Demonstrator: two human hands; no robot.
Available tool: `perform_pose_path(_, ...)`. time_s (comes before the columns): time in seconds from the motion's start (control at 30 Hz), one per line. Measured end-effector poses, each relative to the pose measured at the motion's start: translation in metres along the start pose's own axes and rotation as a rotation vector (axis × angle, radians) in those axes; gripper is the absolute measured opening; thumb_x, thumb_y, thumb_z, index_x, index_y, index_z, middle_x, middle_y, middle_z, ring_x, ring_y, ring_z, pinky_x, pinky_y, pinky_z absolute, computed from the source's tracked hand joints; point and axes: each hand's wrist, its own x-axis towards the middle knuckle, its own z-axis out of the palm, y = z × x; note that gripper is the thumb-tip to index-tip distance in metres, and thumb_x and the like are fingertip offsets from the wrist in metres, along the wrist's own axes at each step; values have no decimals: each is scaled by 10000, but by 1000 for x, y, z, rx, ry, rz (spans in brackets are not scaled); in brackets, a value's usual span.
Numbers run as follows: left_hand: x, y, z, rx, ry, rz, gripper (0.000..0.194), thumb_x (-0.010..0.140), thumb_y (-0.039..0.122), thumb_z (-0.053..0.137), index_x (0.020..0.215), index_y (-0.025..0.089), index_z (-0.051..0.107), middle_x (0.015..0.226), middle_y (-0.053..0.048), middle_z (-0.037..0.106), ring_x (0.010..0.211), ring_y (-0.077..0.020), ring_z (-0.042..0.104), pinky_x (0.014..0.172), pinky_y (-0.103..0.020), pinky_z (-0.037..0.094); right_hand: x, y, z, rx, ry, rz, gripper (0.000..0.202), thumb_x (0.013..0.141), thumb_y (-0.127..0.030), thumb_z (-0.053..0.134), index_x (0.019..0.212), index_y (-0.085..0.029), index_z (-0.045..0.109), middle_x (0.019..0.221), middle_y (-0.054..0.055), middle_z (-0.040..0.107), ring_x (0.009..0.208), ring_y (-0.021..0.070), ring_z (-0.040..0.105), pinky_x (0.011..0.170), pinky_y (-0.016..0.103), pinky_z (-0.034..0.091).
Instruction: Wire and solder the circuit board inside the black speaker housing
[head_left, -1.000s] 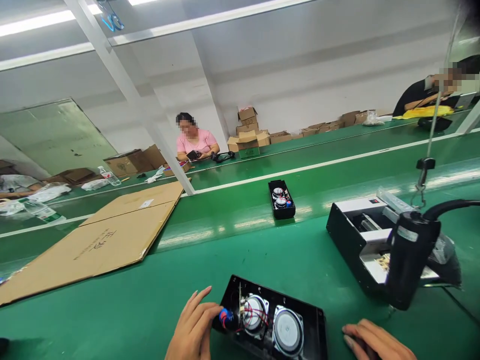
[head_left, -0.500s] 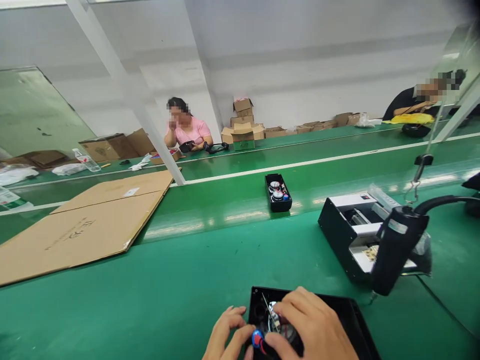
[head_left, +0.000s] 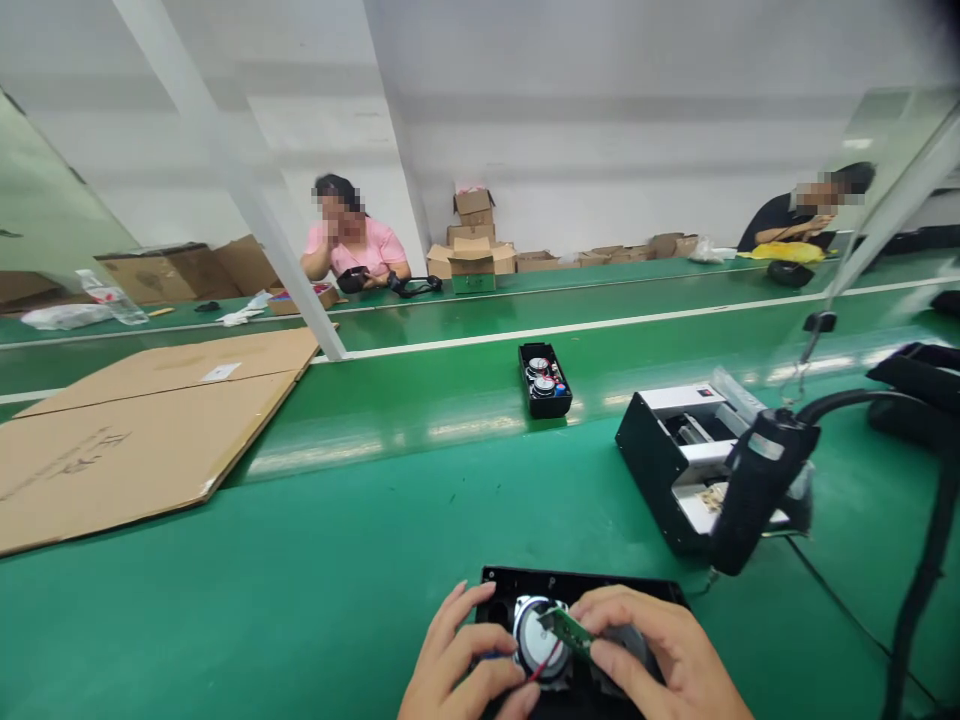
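from where i'm standing, the small green circuit board (head_left: 574, 634) is over the black casing (head_left: 592, 576), pinched narrowly in the fingers of the right hand (head_left: 667, 655). that hand has it from the right; its long axis slants from the far left end down to the near right, where the grip is. the free end points over the round speaker (head_left: 534, 637), towards the left hand (head_left: 461, 665), so the right is the nearer of the two. the left hand's fingers are spread at the casing's left side, the lower ones by a red wire (head_left: 550, 664); i can't tell whether they pinch it. the casing's far rim runs just beyond both hands. past it there's open room over the green bench (head_left: 360, 560); to the right, the black power tool (head_left: 757, 490) hangs beside the black-and-white machine (head_left: 652, 470).
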Motion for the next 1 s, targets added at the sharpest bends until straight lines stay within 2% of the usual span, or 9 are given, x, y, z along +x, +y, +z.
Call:
perform_pose_path(0.13,15,-5,0,13,-40,91,145,949,127,724,950,263,673,874,13,781,1175,-212,782,1191,-445,579,-5,3,-3,6,20,10,214,896,-92,691,930,-262,817,1033,19,866,991,186,828,941,185,622)
perform_pose_path(0.43,21,6,9,-16,1,-179,146,1044,210,585,917,279,608,895,18,761,1163,-182,767,1150,-366,588,-6,7,-2,22,-33,-78,175,914,-103,691,927,-261,763,963,-20,852,917,148,804,867,165,616)
perform_pose_path(0.53,21,1,11,16,11,-193,89,1045,255,588,1106,276,650,1072,-23,806,1128,-187,789,1027,-308,652,-7,7,0,-1,-46,-72,193,910,-81,687,939,-262,747,973,-28,848,921,148,801,858,173,614)
perform_pose_path(0.63,23,-3,13,28,-49,-77,255,1032,179,560,1246,292,641,1124,-6,816,1129,-167,784,1066,-312,638,-8,5,0,-67,-65,-103,236,941,-53,659,1010,-258,752,994,-20,848,927,154,795,850,201,608)
perform_pose_path(0.77,27,0,10,-15,-51,24,266,1025,115,490,1154,284,650,1047,-7,790,1119,-149,763,1148,-349,593,-12,-3,-7,-279,-110,-337,252,1060,-78,574,1114,-253,747,998,-19,838,856,146,771,855,274,565)
perform_pose_path(0.83,28,3,5,1,-85,30,163,1049,255,554,1183,263,648,1104,-59,773,1117,-191,767,1101,-405,635,-16,-7,-12,-421,-104,-369,266,1121,-153,506,1095,-254,750,971,-18,830,813,152,757,812,309,534)
perform_pose_path(0.87,28,4,3,8,-127,62,201,1037,371,621,1201,257,644,1101,-72,773,1089,-219,777,1047,-434,670,-18,-8,-13,-475,-101,-355,307,1144,-192,461,1080,-255,754,953,-16,824,798,158,751,781,322,520)
perform_pose_path(0.93,30,5,-1,17,-206,148,453,921,535,780,1231,244,625,1034,-67,792,995,-259,798,933,-463,719,-22,-8,-13,-521,-134,-333,377,1164,-246,403,1042,-248,759,903,-15,804,762,166,731,695,333,489)
perform_pose_path(1.0,31,5,-4,29,-221,223,565,802,458,898,1232,231,610,946,-35,810,916,-273,806,933,-502,721,-24,-5,-9,-520,-188,-339,368,1155,-255,419,1009,-231,756,878,-13,784,740,168,710,622,336,456)
